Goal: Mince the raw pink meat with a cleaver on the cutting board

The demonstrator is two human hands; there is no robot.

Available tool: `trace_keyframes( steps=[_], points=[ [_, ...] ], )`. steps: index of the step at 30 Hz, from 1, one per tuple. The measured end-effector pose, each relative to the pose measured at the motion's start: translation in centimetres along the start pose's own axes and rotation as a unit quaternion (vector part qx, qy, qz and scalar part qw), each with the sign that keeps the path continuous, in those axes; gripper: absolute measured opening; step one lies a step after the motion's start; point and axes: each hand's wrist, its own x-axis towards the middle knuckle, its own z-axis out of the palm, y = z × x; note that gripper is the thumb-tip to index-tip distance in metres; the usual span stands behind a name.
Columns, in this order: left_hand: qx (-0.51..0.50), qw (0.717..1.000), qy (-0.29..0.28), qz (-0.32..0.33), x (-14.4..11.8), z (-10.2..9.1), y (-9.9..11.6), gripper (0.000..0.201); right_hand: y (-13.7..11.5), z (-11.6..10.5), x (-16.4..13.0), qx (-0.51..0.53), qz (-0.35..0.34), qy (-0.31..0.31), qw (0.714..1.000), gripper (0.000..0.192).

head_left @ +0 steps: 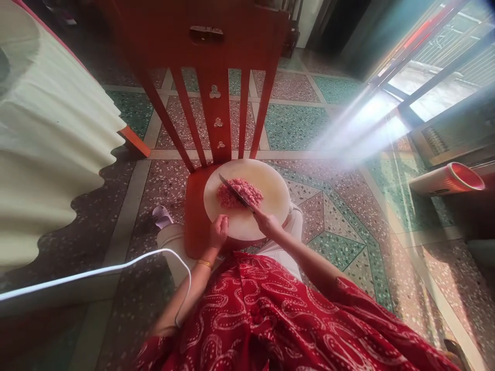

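A round pale chopping board (270,185) rests on the seat of a red wooden chair (196,206). Chopped pinkish-red meat (247,191) lies heaped at the board's middle. My right hand (266,222) grips the handle of a knife (234,189), whose dark blade slants across the meat with its tip toward the far left. At the board's near left edge, my left hand (219,229) is curled closed, fingers drawn in. Whether anything is inside it cannot be made out.
A white cable (127,264) runs from the left to my left forearm. Cream cloth (58,154) hangs at the left. The chair's slatted back (212,103) rises beyond the board. To the right, a ribbed bin (444,180) lies near a bright doorway (417,93).
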Motion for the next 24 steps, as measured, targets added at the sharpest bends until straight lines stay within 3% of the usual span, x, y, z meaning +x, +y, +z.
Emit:
trace_keyframes(
  steps=[2, 7, 13, 19, 21, 24],
  points=[
    [-0.017, 1.0, -0.001, -0.008, 0.0, 0.0, 0.1, 0.024, 0.0, -0.4, -0.1, 0.011, 0.021, -0.016, 1.0, 0.045],
    [-0.052, 0.998, 0.019, 0.001, -0.5, 0.2, 0.3, 0.026, -1.6, -1.5, -0.2, 0.056, -0.104, 0.103, 0.988, 0.047],
    [-0.04, 0.999, 0.013, -0.012, -1.0, 0.0, 0.6, 0.026, -0.3, 1.1, 0.0, -0.07, -0.008, -0.045, 0.997, 0.046],
    [-0.048, 0.998, 0.02, -0.018, -1.0, 0.1, 0.5, 0.026, -1.8, -1.0, -0.6, -0.021, -0.107, 0.089, 0.99, 0.046],
    [-0.048, 0.998, 0.024, -0.024, -1.1, 0.2, 0.4, 0.026, -1.7, -0.2, -0.8, -0.048, -0.088, 0.052, 0.994, 0.046],
    [-0.054, 0.998, 0.023, -0.027, -1.2, 0.1, 0.8, 0.026, -1.0, 1.7, -0.9, -0.114, -0.016, -0.054, 0.992, 0.048]
  ],
)
